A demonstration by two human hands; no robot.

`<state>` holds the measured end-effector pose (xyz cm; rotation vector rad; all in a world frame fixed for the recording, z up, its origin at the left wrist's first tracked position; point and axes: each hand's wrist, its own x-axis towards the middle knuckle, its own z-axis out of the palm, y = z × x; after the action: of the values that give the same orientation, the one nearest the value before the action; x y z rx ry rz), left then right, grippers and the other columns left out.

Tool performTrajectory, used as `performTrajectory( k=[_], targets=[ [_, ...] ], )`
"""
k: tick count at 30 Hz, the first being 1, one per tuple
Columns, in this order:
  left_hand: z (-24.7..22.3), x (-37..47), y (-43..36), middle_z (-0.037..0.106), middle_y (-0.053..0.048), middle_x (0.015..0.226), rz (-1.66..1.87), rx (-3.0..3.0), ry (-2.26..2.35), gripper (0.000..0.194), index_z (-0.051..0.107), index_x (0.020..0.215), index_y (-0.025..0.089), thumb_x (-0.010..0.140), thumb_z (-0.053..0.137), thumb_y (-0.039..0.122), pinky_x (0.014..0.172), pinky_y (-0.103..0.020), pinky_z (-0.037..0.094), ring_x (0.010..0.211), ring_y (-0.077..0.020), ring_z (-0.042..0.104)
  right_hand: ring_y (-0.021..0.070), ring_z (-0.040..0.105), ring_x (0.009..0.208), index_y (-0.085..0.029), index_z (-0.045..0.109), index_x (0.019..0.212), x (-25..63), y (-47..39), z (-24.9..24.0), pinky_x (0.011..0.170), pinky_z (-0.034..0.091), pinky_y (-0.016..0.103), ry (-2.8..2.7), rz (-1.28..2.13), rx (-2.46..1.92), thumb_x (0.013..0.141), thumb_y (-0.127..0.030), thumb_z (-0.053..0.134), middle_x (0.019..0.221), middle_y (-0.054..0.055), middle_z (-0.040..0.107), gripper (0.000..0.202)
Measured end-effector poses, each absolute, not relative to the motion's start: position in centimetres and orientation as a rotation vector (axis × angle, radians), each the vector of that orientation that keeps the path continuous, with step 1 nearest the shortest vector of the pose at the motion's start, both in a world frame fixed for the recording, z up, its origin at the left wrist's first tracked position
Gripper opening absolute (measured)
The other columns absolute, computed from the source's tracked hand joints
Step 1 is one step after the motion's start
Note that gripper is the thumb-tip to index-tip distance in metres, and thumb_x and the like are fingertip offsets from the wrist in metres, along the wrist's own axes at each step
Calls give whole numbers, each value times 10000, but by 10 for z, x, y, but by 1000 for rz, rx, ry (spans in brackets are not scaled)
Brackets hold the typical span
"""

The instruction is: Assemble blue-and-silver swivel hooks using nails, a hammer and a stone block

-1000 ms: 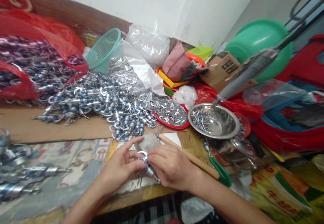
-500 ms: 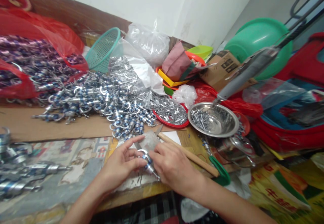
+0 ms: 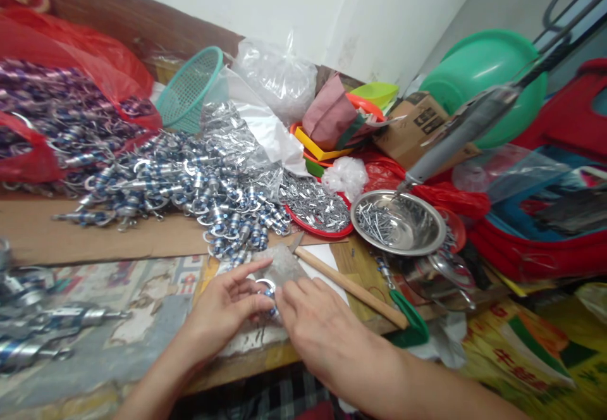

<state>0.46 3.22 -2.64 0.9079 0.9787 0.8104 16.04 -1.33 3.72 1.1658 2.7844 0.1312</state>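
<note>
Between thumb and fingers of my left hand is a small silver-and-blue metal fitting with a curved, ring-like end; the index finger stretches out past it. My right hand is closed against the fitting's other end and covers most of it. Whatever its fingertips pinch is hidden. Both hands are low over the bench edge, in front of a grey metal block. A hammer with a wooden handle lies just beyond my right hand.
Many similar fittings are heaped on cardboard at the left. A red tray of small metal pieces and a steel bowl of pins stand behind the hammer. A grey hanging tool reaches down over the bowl.
My right hand has turned and shifted slightly left over the fitting, hiding its pointed lower end. My left hand keeps its hold. The view has shifted a little.
</note>
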Motion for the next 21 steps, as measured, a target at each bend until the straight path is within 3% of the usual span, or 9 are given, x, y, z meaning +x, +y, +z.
performTrajectory(
  k=[4,8,12,15,21],
  targets=[
    [-25,5,32,675,-10,667,804,904,996,699,534,1220,125,561,753,203,517,-236,466,565,-137,578,190,519,752,-121,565,1036,178,-5,26,641,450,302,2906,-23,1334,745,-14,460,865,70,576,327],
    [-28,4,31,668,-3,694,809,887,1009,714,510,1242,157,568,746,193,532,-253,475,588,-154,608,210,533,930,-148,546,1127,216,19,-5,782,438,336,2812,-14,1970,850,-118,455,1009,106,582,293],
    [-30,4,31,668,-3,711,804,889,1001,733,471,1268,160,586,738,193,531,-250,471,591,-147,609,195,575,829,-162,587,1010,244,32,-31,729,446,309,2548,-228,2137,859,-251,501,869,63,598,195],
    [-28,4,31,671,-2,699,809,885,994,758,443,1285,143,588,739,190,522,-238,464,573,-131,592,178,587,822,-173,573,982,248,23,-25,735,448,292,2620,-343,2233,862,-244,488,884,47,600,164],
    [-24,5,31,672,-3,675,809,881,994,796,412,1297,118,579,746,199,526,-236,459,575,-134,587,198,587,963,-213,548,1119,239,-3,4,836,446,331,2771,-698,2264,846,-238,505,1081,64,621,277]
  ],
)
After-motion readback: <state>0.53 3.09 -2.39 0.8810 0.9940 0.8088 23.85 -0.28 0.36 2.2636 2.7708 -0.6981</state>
